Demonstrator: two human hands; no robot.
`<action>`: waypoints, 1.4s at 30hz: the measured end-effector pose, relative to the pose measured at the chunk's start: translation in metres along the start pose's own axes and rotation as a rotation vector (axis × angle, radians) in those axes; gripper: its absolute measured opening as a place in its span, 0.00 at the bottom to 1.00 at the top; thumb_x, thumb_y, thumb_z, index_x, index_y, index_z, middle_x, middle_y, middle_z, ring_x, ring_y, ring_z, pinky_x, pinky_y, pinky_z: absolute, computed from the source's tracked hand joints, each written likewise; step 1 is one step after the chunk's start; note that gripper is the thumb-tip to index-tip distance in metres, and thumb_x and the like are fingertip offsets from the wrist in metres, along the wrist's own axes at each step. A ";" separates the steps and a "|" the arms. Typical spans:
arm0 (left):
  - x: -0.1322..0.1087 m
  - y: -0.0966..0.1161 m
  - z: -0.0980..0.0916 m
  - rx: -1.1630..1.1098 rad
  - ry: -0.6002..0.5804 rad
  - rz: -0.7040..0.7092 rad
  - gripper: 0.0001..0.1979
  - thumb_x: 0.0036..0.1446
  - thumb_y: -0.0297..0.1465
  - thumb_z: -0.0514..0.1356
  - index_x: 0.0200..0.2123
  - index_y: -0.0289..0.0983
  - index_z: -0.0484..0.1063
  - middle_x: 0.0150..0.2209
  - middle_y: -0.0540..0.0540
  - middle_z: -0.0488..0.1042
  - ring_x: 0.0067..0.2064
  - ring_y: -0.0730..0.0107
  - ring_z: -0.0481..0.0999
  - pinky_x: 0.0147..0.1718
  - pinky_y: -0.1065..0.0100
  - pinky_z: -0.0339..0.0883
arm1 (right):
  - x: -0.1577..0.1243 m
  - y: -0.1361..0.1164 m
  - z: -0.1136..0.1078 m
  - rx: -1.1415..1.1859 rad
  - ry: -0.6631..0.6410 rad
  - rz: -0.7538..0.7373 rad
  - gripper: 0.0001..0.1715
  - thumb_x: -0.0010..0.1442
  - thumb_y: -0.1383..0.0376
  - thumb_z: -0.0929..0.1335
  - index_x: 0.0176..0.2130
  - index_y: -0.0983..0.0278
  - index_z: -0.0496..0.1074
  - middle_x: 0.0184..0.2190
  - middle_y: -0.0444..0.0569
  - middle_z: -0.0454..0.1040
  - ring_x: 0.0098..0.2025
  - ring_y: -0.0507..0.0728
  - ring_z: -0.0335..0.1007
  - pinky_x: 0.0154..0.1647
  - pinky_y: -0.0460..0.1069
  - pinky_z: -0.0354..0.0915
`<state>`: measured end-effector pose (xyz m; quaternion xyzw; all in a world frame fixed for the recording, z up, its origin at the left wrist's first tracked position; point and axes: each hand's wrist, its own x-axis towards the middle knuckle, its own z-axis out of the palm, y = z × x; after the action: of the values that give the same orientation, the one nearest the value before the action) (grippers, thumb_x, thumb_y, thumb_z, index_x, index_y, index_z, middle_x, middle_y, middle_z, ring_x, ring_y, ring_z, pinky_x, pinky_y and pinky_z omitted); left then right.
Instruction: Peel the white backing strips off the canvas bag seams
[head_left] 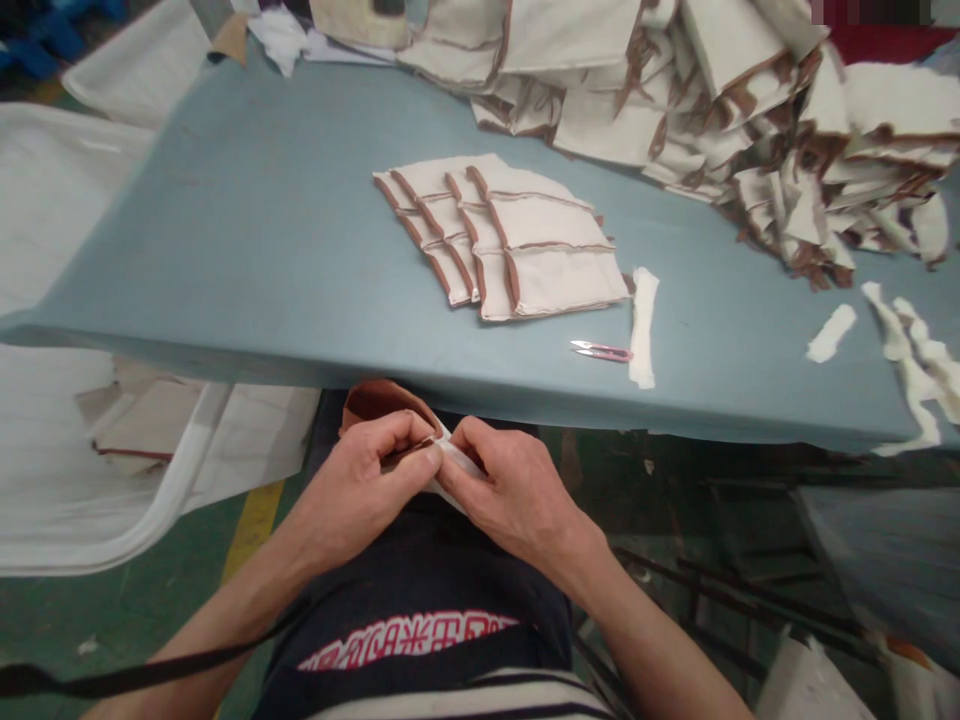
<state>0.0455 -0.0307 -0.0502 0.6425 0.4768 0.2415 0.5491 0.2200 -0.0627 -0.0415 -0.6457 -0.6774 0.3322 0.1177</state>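
Note:
My left hand (360, 480) and my right hand (514, 490) meet just below the table's front edge, over my lap. Both pinch the same fabric piece (390, 405), cream cloth with brown trim; its brown part shows above my left fingers and the white edge runs between my fingertips. On the blue-grey table (247, 230) lies a fanned row of finished cream pieces with brown edging (502, 235). Small thread snips (600, 350) rest near the front edge, beside a white cloth strip (643, 325).
A large heap of the same cream-and-brown pieces (750, 110) fills the table's far right. White scraps (911, 360) lie at the right edge. White sacks (75, 400) with more pieces sit on the floor at left. A yellow floor line (255, 525) runs under the table.

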 end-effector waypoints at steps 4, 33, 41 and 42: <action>0.001 -0.001 0.007 0.006 0.090 0.000 0.12 0.56 0.36 0.56 0.23 0.39 0.67 0.25 0.51 0.72 0.29 0.68 0.69 0.29 0.68 0.64 | 0.001 -0.006 0.005 -0.085 0.015 -0.002 0.13 0.68 0.59 0.68 0.32 0.61 0.69 0.28 0.47 0.80 0.29 0.55 0.73 0.30 0.49 0.47; 0.013 -0.015 -0.023 -0.039 -0.231 0.088 0.17 0.69 0.40 0.55 0.34 0.38 0.79 0.35 0.47 0.79 0.35 0.65 0.74 0.35 0.70 0.69 | -0.001 0.007 0.009 0.437 -0.067 0.070 0.14 0.60 0.55 0.71 0.32 0.60 0.66 0.25 0.37 0.67 0.27 0.51 0.62 0.28 0.46 0.54; 0.004 0.007 -0.029 0.001 -0.225 0.130 0.12 0.64 0.37 0.61 0.33 0.38 0.81 0.34 0.47 0.82 0.33 0.67 0.77 0.33 0.73 0.70 | -0.008 0.015 -0.031 0.303 0.137 -0.221 0.20 0.58 0.54 0.77 0.44 0.60 0.73 0.43 0.48 0.80 0.45 0.58 0.76 0.49 0.52 0.69; 0.004 0.010 -0.030 -0.003 -0.232 0.139 0.12 0.64 0.37 0.62 0.33 0.38 0.81 0.33 0.48 0.82 0.33 0.67 0.77 0.32 0.73 0.70 | -0.005 0.014 -0.034 0.316 0.175 -0.328 0.23 0.59 0.52 0.77 0.47 0.61 0.73 0.47 0.50 0.81 0.49 0.59 0.77 0.54 0.54 0.68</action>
<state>0.0251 -0.0124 -0.0330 0.6970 0.3640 0.2039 0.5832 0.2517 -0.0579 -0.0232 -0.5272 -0.6999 0.3531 0.3278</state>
